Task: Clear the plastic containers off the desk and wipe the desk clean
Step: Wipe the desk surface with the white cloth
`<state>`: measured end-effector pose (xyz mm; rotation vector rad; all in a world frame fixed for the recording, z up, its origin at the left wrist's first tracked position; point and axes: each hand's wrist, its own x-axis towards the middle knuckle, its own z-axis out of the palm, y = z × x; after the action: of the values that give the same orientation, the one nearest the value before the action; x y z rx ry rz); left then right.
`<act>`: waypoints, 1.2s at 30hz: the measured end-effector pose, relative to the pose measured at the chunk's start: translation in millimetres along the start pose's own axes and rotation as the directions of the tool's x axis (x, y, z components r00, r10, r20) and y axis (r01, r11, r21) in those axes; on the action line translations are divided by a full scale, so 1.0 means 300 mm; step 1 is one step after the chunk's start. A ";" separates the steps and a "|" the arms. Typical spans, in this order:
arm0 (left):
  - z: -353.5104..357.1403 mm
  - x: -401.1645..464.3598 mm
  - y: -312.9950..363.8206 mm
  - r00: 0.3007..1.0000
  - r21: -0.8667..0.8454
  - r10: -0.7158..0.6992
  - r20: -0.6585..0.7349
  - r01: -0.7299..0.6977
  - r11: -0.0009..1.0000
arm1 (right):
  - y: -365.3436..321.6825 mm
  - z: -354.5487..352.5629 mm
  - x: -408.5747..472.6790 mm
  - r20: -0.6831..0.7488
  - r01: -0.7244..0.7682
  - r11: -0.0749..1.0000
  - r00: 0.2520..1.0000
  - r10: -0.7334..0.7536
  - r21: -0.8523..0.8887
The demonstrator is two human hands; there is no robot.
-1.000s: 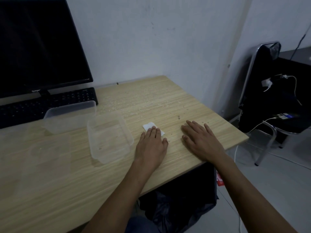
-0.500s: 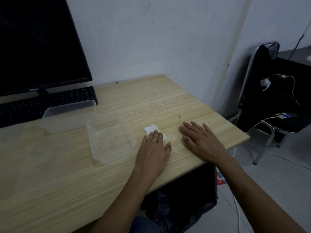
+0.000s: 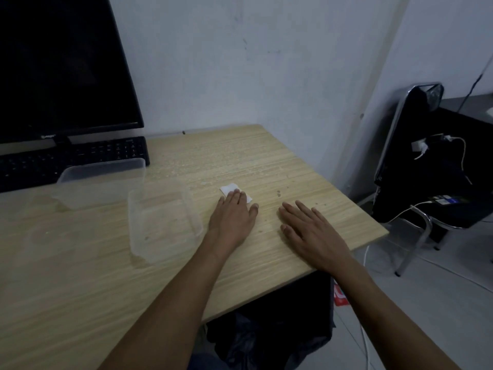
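Slid slightly away from the body since a second ago, the left hand (image 3: 232, 218) presses flat fingers on the white tissue (image 3: 231, 190) beside a plastic container (image 3: 162, 222). Right hand (image 3: 310, 231) rests spread on the desk (image 3: 80, 276).

White tissue (image 3: 231, 188) (wood-grain desk (image 3: 80, 263))

Matt wood-grain desk (image 3: 266, 161); clear glossy plastic containers (image 3: 162, 225)
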<state>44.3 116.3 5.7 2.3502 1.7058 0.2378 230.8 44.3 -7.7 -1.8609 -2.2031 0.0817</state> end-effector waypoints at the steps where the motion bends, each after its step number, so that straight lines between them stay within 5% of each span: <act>1: 0.000 0.003 0.001 1.000 0.005 0.000 -0.003 0.000 1.000 | 0.000 -0.001 0.001 0.004 -0.006 1.000 1.000 0.006 0.007; 13: 0.028 -0.281 0.030 0.999 -0.011 0.043 0.017 -0.043 0.999 | -0.004 -0.002 -0.004 0.024 0.024 1.000 0.999 -0.023 -0.005; 25: 0.002 0.001 0.002 1.000 -0.039 -0.012 0.027 0.013 0.999 | -0.002 0.000 -0.003 -0.018 0.012 1.000 1.000 -0.012 0.008; 36: 0.020 -0.181 0.022 0.987 0.048 0.148 0.067 -0.152 0.987 | -0.003 -0.002 -0.008 -0.003 0.019 1.000 1.000 -0.019 -0.006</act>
<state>35.0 62.1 1.9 2.4995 1.5265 0.1428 230.4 41.7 -7.4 -1.8415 -2.2203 0.0689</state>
